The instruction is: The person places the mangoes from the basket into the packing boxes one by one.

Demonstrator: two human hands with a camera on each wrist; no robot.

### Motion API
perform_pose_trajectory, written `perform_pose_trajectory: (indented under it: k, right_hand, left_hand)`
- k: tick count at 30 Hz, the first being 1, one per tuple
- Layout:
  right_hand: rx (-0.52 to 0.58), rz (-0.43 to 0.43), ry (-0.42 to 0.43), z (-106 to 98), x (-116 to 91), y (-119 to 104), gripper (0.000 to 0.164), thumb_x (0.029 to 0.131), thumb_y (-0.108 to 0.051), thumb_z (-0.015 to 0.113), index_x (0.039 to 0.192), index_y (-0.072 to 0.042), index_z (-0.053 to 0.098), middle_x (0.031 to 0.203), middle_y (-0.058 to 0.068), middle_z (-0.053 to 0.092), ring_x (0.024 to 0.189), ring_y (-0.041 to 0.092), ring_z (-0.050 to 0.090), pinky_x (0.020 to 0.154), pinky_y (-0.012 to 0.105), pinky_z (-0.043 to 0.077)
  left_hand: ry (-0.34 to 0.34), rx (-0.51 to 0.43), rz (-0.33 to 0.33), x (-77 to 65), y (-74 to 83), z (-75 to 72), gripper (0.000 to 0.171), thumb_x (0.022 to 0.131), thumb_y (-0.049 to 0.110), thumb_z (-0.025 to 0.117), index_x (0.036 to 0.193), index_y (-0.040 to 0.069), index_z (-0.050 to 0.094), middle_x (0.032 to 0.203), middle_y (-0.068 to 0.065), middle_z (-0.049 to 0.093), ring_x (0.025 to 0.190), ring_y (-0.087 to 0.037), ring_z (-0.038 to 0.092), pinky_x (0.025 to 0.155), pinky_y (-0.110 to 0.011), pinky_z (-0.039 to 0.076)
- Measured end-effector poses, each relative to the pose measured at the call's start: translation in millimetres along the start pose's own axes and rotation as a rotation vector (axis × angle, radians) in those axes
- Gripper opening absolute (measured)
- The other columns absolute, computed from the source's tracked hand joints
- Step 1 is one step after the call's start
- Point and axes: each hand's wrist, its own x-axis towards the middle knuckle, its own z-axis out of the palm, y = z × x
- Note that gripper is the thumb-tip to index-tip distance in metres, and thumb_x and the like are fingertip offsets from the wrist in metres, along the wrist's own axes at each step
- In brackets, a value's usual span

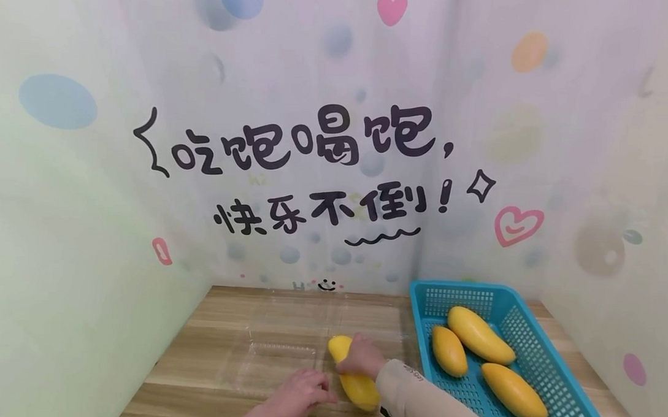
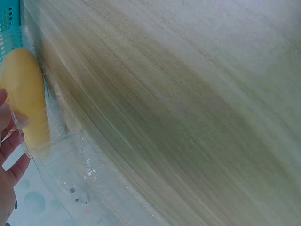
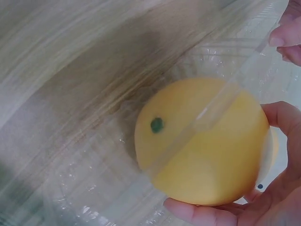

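Observation:
A yellow mango (image 1: 361, 390) with a green stem spot lies over the right part of a clear plastic container (image 1: 282, 349). My right hand (image 1: 364, 358) grips it from above, thumb on one side and fingers on the other, as the right wrist view shows. The clear rim crosses in front of the mango (image 3: 202, 141) in that view. My left hand (image 1: 300, 394) is at the container's near edge, thumb and fingers pinching the thin rim; its fingers (image 2: 19, 167) show at the left wrist view's border. How far the mango sits inside the container is hard to tell.
A blue perforated basket (image 1: 561, 357) stands at the right, holding three mangoes (image 1: 481, 335). The wooden tabletop (image 1: 197, 339) meets a printed curtain (image 1: 310, 257) at the back, with pale walls on both sides.

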Motion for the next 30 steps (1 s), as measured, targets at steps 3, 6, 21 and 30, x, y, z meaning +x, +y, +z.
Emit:
perform_pose_trajectory:
  k: [3, 6, 21, 30]
  right_hand:
    - [0.013, 0.009, 0.002, -0.3, -2.9, 0.7, 0.059, 0.062, -0.028, 0.079, 0.102, -0.001, 0.045, 0.081, 0.013, 0.048, 0.069, 0.025, 0.051, 0.064, 0.041, 0.047]
    - [0.025, 0.027, -0.007, 0.1, -5.5, 0.5, 0.058, 0.063, -0.027, 0.079, 0.103, 0.0, 0.046, 0.082, 0.013, 0.049, 0.069, 0.025, 0.052, 0.065, 0.042, 0.047]
    - [-0.06, -0.001, -0.06, -28.0, -0.7, -10.8, 0.08, 0.075, -0.039, 0.071, 0.134, 0.002, 0.035, 0.117, 0.023, 0.054, 0.101, 0.033, 0.054, 0.088, 0.05, 0.043]
    - [-0.196, -0.11, -0.014, -138.0, 10.8, 17.8, 0.077, 0.08, -0.023, 0.068, 0.138, 0.004, 0.026, 0.132, 0.028, 0.041, 0.115, 0.04, 0.046, 0.092, 0.049, 0.041]
  left_hand:
    - [0.01, 0.022, 0.003, 0.5, 0.8, 0.5, 0.027, 0.07, 0.011, 0.071, 0.089, 0.029, 0.071, 0.085, 0.012, 0.056, 0.079, -0.004, 0.053, 0.068, -0.017, 0.04]
    - [0.011, 0.026, 0.006, 0.7, 1.5, -0.6, 0.026, 0.07, 0.011, 0.071, 0.089, 0.029, 0.07, 0.085, 0.012, 0.057, 0.079, -0.004, 0.054, 0.068, -0.018, 0.04]
    - [-0.012, 0.017, -0.004, 1.7, 0.7, -4.8, 0.023, 0.072, 0.014, 0.07, 0.09, 0.029, 0.071, 0.085, 0.012, 0.057, 0.079, -0.003, 0.054, 0.066, -0.016, 0.038]
    - [-0.025, 0.032, -0.018, 3.4, 2.5, -5.7, 0.022, 0.072, 0.015, 0.069, 0.09, 0.028, 0.071, 0.085, 0.011, 0.058, 0.079, -0.004, 0.053, 0.066, -0.015, 0.037]
